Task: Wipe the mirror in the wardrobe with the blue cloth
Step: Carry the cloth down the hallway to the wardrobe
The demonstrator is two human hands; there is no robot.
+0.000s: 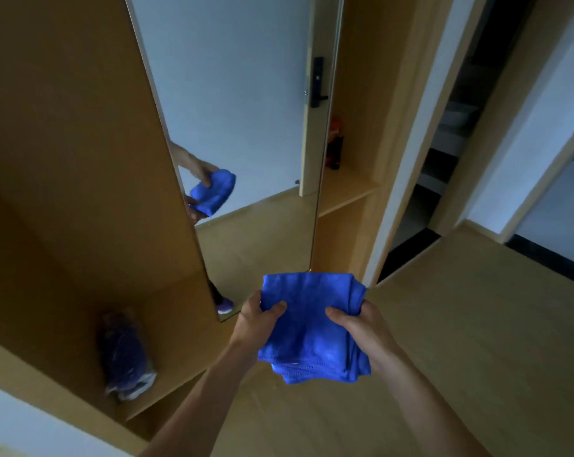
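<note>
One tall wooden wardrobe (65, 159) fills the left of my head view, its open compartment facing me. That tells me I am already standing where the job is. The pale wood floor (460, 324) spreads out below and to the right, toward an open doorway.

The mirror (239, 94) is a long narrow pane fixed upright along the wardrobe's edge panel, running from the top of the view down nearly to the floor. It reflects a white wall, a door with a black handle, and my own hands with the cloth. Since the reflection shows a gap, I judge the cloth is not yet on the glass.

The blue cloth (312, 324) is in front of me, low and just right of the mirror's bottom end. It is folded into a thick pad of several layers, which I take as preparation: a flat pad wipes better than a loose rag.

My left hand (256, 318) grips the pad's left edge and my right hand (361, 328) grips its right edge. Each thumb is pressed on top, with the fingers curled underneath and mostly hidden. Holding it with both hands keeps the folds squared; wiping would likely need only one.

A purple bundle in clear wrap (126, 354) lies on the wardrobe's lower shelf, well apart from the mirror. An orange-and-black bottle (334, 143) stands in the niche just past the mirror's right edge, near enough to mind when wiping there.
</note>
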